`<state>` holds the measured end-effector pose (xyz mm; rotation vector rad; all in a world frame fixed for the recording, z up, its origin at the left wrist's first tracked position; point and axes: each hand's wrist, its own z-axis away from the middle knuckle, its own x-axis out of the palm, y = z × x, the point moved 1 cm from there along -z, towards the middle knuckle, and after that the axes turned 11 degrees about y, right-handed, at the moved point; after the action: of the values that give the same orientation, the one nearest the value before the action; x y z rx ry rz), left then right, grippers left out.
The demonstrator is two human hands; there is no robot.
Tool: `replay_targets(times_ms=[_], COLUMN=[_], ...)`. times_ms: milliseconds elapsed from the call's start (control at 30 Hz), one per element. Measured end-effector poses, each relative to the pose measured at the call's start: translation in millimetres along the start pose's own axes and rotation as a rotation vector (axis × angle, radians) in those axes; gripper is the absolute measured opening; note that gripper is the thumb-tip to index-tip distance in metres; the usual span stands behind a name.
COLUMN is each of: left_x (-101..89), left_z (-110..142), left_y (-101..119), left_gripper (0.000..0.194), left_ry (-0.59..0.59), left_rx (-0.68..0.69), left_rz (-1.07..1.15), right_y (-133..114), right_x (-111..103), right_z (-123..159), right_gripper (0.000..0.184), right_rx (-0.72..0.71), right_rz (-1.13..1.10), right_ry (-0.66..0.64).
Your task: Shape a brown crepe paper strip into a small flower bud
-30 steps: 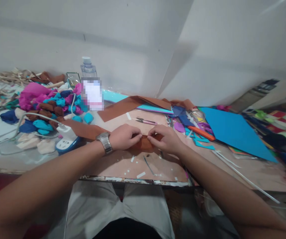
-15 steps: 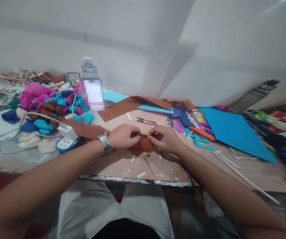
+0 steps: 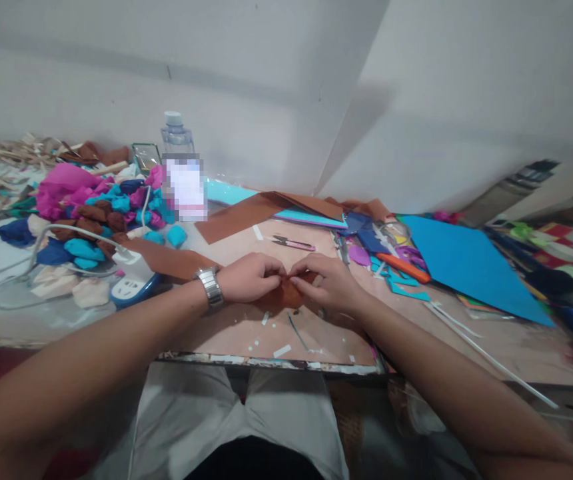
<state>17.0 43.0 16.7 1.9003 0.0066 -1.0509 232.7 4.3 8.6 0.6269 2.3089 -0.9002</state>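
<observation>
Both hands are together over the middle of the table, pinching the upper edge of a brown paper-like piece (image 3: 286, 295). My left hand (image 3: 251, 277), below a metal watch (image 3: 210, 285) on the wrist, has its thumb and forefinger closed on that edge. Against it, fingertips nearly touching, my right hand (image 3: 326, 280) pinches the same piece from the other side. The part between the fingertips is largely hidden. Just beyond the hands lie small thread snips (image 3: 294, 244). A long brown strip (image 3: 166, 260) runs toward the left wrist.
On the left, a white plug and blue-edged power socket (image 3: 134, 287) stand before a heap of coloured crumpled pieces (image 3: 81, 213). Behind are a bottle (image 3: 177, 140) and blurred phone (image 3: 186, 190). To the right lie an orange cutter (image 3: 404, 268) and blue sheet (image 3: 471, 267).
The fingertips of both hands have come closer together, gathering the edge of the brown piece between them. Less of the piece shows now.
</observation>
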Motion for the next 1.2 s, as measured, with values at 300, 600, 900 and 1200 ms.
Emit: replay_targets(times_ms=[300, 600, 900, 1200], left_x=[-0.9, -2.1, -6.4, -3.1], left_z=[-0.3, -1.8, -2.9, -1.4], left_y=[-0.6, -8.0, -4.8, -6.8], left_gripper=[0.030, 0.038, 0.033, 0.030], left_ry=[-0.001, -0.007, -0.054, -0.073], left_rx=[-0.030, -0.106, -0.186, -0.209], left_rz=[0.029, 0.207, 0.250, 0.266], right_y=[0.4, 2.4, -1.3, -0.1], right_x=[-1.9, -1.3, -3.5, -2.9], right_z=[-0.3, 0.0, -1.7, -1.2], right_gripper=[0.015, 0.015, 0.016, 0.019], right_rx=[-0.040, -0.061, -0.091, -0.137], right_rz=[-0.027, -0.042, -0.069, -0.087], right_ry=[0.033, 0.049, 0.033, 0.060])
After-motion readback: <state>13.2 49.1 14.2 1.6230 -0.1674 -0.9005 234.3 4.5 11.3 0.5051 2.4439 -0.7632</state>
